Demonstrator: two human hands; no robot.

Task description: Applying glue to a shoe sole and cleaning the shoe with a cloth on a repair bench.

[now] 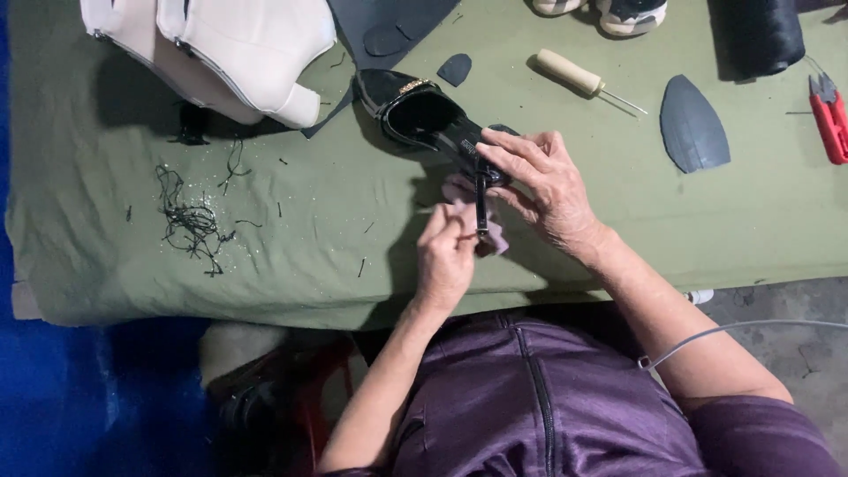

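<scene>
2 hands on the glossy black strappy shoe (424, 117) on the green cloth-covered table (618, 221) — right hand (543, 185) presses its heel end, left hand (444, 256) pinches the thin black strap (481, 208). Best keep that strap taut.

We are looking at an olive-green cloth (265, 256) covering the table, flecked with black thread scraps (190, 221). On it we are seeing a glossy black shoe (415, 113) with a small gold trim, and a pale pink rag (490, 231) showing beneath its black strap (481, 205). A cream-white bag (238, 49) with a silvery zip is lying at the top. We are noticing dark grey cut pieces (693, 124), an awl (579, 75) with a cream handle, red snips (830, 119) and a black thread cone (760, 35). We are wearing shiny purple clothing (530, 397) with a dark zip; blue is showing at the left edge.
</scene>
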